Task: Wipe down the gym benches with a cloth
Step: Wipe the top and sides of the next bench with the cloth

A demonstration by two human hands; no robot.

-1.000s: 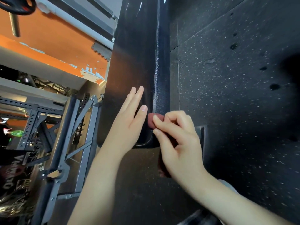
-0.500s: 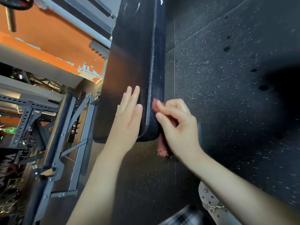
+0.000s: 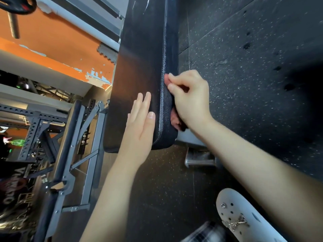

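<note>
Cloth [image 3: 175, 120] is pinched in the right hand [image 3: 191, 102], curled fingers pressing it against the bench [image 3: 143, 58] side. The left hand [image 3: 139, 131] lies flat, fingers straight, likely bracing.

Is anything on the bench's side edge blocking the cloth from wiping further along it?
Nothing visible does. The right hand holds the red cloth against the side edge of the bench pad, which runs bare up to the frame's top. The left hand lies flat on the pad's top face, off that edge.
</note>
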